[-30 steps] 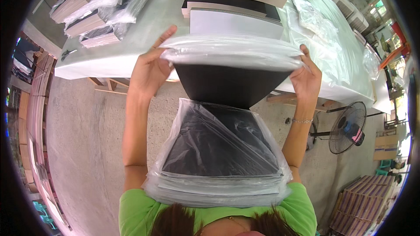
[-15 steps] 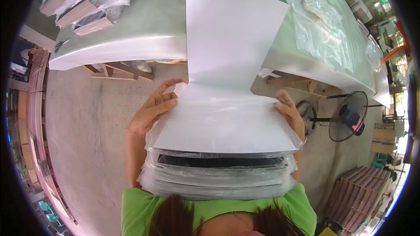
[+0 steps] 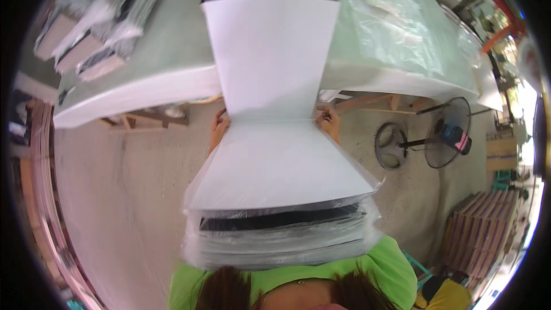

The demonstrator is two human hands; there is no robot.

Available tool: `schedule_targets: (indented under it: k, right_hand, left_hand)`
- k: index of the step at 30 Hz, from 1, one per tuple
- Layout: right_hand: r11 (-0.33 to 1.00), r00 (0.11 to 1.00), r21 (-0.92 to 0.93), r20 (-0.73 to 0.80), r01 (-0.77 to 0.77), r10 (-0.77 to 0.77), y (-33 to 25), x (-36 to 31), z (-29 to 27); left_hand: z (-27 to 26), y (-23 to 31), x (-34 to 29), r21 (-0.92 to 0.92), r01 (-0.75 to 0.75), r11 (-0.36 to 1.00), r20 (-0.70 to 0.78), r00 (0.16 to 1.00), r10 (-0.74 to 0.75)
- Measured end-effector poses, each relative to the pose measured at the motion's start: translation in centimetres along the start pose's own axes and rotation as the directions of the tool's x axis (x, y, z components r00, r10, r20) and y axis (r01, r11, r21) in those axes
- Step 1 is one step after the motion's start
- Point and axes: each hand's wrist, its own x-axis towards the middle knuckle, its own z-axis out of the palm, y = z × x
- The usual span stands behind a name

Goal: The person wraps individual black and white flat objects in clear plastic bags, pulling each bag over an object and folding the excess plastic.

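Observation:
A white panel (image 3: 272, 57) stretches from the table toward my chest. Its near part lies inside a clear plastic bag (image 3: 281, 161), whose open edge crosses the panel between my hands. My left hand (image 3: 218, 127) is closed at the left side of that edge, fingers curled on the plastic. On the right side, my right hand (image 3: 328, 121) pinches the bag's edge, thumb and fingers close together. Both palms are partly hidden by the panel and plastic. Against my chest sits a stack of plastic-wrapped pieces (image 3: 281, 247), with a dark strip showing under the upper layer.
A pale-covered table (image 3: 166, 89) spans the far side, bearing wrapped bundles (image 3: 86, 51) at left and loose clear plastic (image 3: 396, 34) at right. A black standing fan (image 3: 447, 132) is on the floor at right, with a striped stack (image 3: 479, 229) nearer me.
Both hands have moved forward along the panel and closer to its sides, drawing the bag's edge farther from my chest. The whole view has also shifted slightly.

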Motion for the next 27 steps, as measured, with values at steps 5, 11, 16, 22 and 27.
schedule_targets:
  k: [5, 11, 16, 22, 27]
  right_hand:
    - [0.744, 0.579, -0.585, -0.499, 0.324, -0.645, -11.5, 4.0, -2.3]
    - [0.704, 0.656, -0.71, -0.527, 0.009, -0.54, -17.2, 13.0, -8.9]
    - [0.714, 0.784, -0.699, -0.431, 0.023, -0.447, -14.3, 17.5, -14.9]
    - [0.739, 0.773, -0.664, -0.526, -0.113, -0.355, -15.8, 17.2, -15.2]
    - [0.462, 0.81, -0.883, -0.329, -0.081, -0.486, -16.7, 17.2, -12.1]
  left_hand:
    - [0.3, 0.0, -0.5, -0.086, 0.052, 0.995, 0.019, 0.999, -0.051]
    - [-0.7, -0.7, -1.1, -0.126, 0.099, 0.987, 0.036, 0.995, -0.095]
    - [-2.7, -1.4, -1.3, -0.166, 0.093, 0.982, 0.011, 0.996, -0.093]
    - [-4.3, 4.5, -2.8, -0.197, 0.021, 0.98, -0.185, 0.981, -0.058]
    - [-2.7, 11.6, -3.6, -0.161, -0.251, 0.954, -0.212, 0.953, 0.215]
